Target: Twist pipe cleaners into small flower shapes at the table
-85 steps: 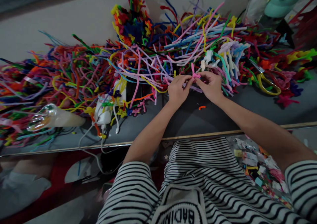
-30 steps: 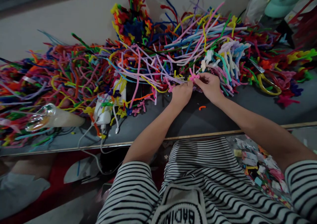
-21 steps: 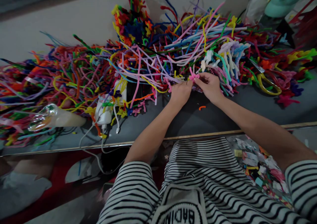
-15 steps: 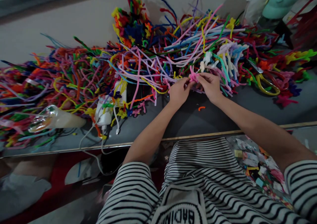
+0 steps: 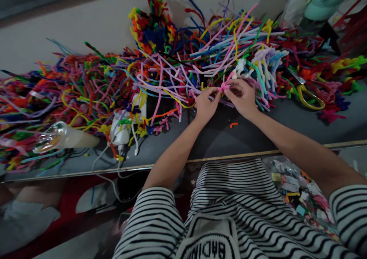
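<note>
A twisted pink pipe cleaner (image 5: 224,87) is held between my two hands above the front of the grey table. My left hand (image 5: 207,101) pinches it from the left with thumb and finger. From the right, my right hand (image 5: 241,97) grips it with bent fingers, thumb near its lower side. One pink strand points up from the middle of the shape. Behind my hands lie loose pink and lilac pipe cleaners (image 5: 172,75). A short orange piece (image 5: 234,125) rests on the table below my right hand.
Yellow-handled scissors (image 5: 311,98) lie to the right. A colourful heap of pipe cleaners (image 5: 94,79) stretches along the table (image 5: 169,152). At left are a tipped plastic cup (image 5: 74,136) and a white charger (image 5: 120,131) with cables. A mint-green object (image 5: 325,5) stands at back right.
My right hand has shifted its hold, its fingers rising and curling over the pink pipe cleaner. The several upright pink strands now show as one strand leaning right. My left hand stays nearly in place.
</note>
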The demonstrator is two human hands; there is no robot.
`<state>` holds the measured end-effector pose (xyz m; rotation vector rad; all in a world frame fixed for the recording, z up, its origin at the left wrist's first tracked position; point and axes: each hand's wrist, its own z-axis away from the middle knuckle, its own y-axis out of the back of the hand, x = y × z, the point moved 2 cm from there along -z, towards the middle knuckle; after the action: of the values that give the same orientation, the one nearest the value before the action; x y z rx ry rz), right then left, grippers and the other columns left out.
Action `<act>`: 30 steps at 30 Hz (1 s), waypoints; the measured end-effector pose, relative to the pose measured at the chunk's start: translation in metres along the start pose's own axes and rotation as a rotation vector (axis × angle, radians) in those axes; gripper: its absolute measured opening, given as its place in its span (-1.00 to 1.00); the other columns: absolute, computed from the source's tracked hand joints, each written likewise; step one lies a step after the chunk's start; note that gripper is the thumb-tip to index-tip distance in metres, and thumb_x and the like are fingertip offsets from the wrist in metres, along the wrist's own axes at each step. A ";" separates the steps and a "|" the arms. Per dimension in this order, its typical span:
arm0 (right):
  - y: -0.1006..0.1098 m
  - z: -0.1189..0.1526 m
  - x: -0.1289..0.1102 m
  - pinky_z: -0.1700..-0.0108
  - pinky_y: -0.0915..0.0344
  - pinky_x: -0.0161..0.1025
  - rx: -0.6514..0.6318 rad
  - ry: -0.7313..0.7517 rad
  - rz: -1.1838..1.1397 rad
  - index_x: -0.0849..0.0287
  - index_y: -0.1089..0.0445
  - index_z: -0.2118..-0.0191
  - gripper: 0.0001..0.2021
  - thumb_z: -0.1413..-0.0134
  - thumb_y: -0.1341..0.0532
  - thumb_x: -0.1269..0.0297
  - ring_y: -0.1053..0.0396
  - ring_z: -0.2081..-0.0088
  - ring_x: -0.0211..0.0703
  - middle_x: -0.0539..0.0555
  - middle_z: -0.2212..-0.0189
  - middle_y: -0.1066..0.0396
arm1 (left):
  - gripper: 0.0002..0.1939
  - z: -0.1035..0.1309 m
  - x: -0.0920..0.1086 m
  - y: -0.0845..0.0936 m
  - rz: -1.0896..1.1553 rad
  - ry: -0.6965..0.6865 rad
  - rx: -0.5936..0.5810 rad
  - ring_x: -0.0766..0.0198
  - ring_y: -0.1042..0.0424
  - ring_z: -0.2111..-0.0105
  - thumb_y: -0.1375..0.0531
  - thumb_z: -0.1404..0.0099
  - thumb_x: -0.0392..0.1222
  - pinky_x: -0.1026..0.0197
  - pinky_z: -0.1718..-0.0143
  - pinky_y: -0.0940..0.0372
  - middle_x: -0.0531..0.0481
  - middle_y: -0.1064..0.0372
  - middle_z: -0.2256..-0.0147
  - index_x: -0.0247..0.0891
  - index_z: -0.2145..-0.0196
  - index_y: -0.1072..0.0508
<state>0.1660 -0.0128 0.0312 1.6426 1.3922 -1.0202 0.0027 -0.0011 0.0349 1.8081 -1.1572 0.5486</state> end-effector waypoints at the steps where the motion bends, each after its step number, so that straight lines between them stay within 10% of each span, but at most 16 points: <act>1: 0.000 0.000 -0.001 0.20 -0.55 -0.13 -0.015 0.016 0.014 0.02 -0.52 0.09 -0.52 -0.05 -0.41 -0.24 -0.57 0.14 -0.01 0.10 0.20 -0.59 | -0.77 0.000 0.000 0.000 -0.001 -0.001 -0.010 0.26 -0.50 0.32 -0.24 -0.43 0.02 0.21 0.26 -0.38 -0.04 -0.61 0.27 -0.15 0.20 -0.60; 30: 0.003 -0.006 0.008 0.08 -0.46 -0.03 -0.151 0.053 0.114 0.10 -0.56 0.28 -0.63 -0.14 -0.36 -0.15 -0.50 0.24 -0.02 0.06 0.34 -0.55 | -0.71 0.007 -0.016 -0.023 0.301 0.168 -0.029 0.32 -0.45 0.38 -0.22 -0.44 0.08 0.26 0.36 -0.36 0.01 -0.49 0.36 -0.20 0.27 -0.51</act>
<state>0.1702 -0.0045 0.0262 1.6273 1.3591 -0.7919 0.0146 0.0048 0.0095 1.5393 -1.3200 0.8365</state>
